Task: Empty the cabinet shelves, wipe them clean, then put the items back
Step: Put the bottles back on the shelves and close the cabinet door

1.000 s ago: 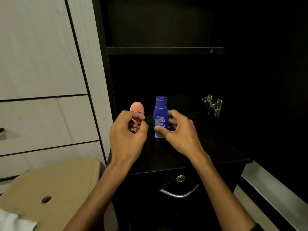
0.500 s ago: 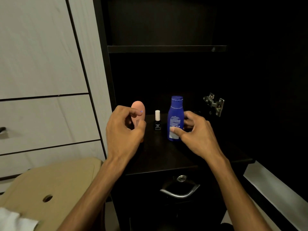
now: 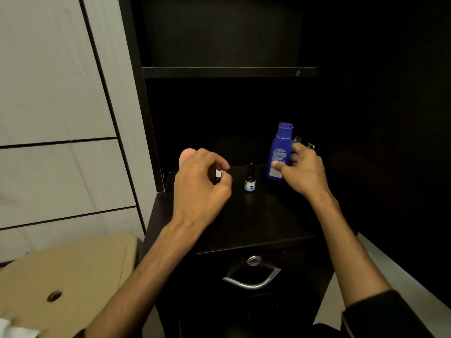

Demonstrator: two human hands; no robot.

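A blue lotion bottle (image 3: 280, 148) stands upright at the right of the dark cabinet shelf (image 3: 256, 220). My right hand (image 3: 303, 173) grips it, thumb on the label and fingers behind. A small dark bottle (image 3: 250, 182) stands free in the middle of the shelf. To its left, my left hand (image 3: 201, 189) pinches a small white-capped bottle (image 3: 218, 176) between thumb and forefinger. A pink rounded container (image 3: 186, 156) shows behind that hand, mostly hidden. I cannot tell whether the hand touches it.
An upper shelf (image 3: 229, 71) spans the dark cabinet. A metal hinge (image 3: 310, 145) sits just behind my right hand. Below the shelf is a drawer with a lock (image 3: 253, 260) and chrome handle (image 3: 251, 282). A cardboard box (image 3: 63, 272) and white cloth (image 3: 14, 331) lie lower left.
My right hand has slid the blue bottle to the right, uncovering the small dark bottle. My left hand left the pink container and closed on the white-capped bottle.
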